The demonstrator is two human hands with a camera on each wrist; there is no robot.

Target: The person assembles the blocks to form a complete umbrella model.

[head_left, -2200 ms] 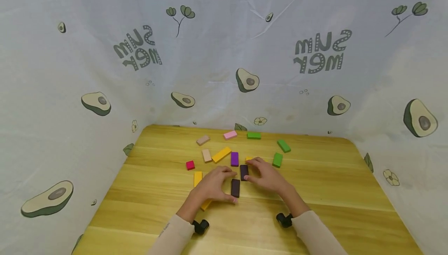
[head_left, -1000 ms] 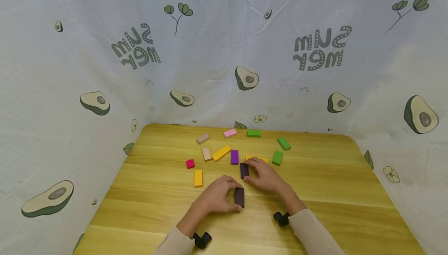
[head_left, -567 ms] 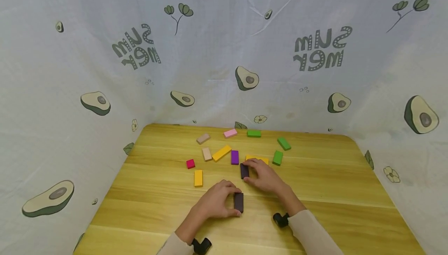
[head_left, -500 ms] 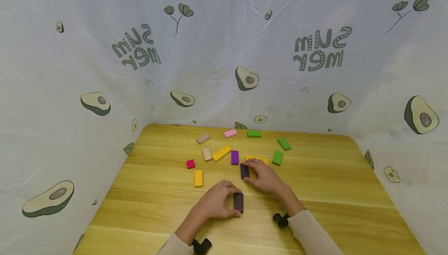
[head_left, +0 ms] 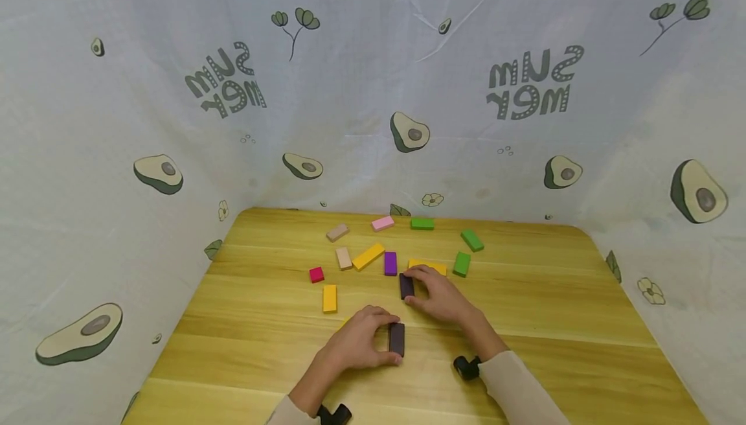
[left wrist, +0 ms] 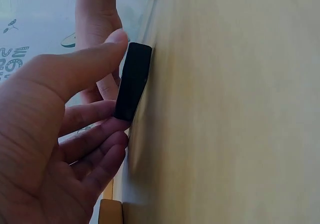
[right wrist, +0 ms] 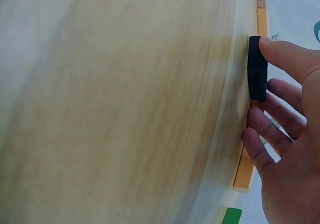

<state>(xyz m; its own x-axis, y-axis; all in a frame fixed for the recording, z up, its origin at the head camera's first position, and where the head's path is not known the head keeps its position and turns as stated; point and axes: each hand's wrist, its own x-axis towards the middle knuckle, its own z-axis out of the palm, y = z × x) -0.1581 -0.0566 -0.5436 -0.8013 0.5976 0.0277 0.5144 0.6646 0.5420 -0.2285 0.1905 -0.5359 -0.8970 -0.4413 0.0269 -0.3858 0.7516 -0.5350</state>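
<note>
My left hand (head_left: 358,342) pinches a dark, nearly black block (head_left: 396,339) by its two ends, thumb at the near end and fingers at the far one. In the left wrist view this block (left wrist: 133,83) lies along the tabletop. A little further back and to the right, my right hand (head_left: 441,294) holds a second dark block (head_left: 406,286) the same way, its thumb (right wrist: 287,55) on one end in the right wrist view. Just behind that block lies a yellow block (head_left: 428,267), partly covered by the right hand. Another yellow block (head_left: 344,324) is mostly hidden behind the left hand.
Around the hands on the wooden table (head_left: 553,321) lie a purple block (head_left: 390,264), a red block (head_left: 316,275), yellow blocks (head_left: 329,298), beige blocks (head_left: 344,258), a pink block (head_left: 383,223) and green blocks (head_left: 462,264). A printed cloth (head_left: 350,88) hangs behind the table.
My left hand has taken hold of its dark block and drawn it toward the table's near side, away from the other dark block. The right hand has stayed almost in place.
</note>
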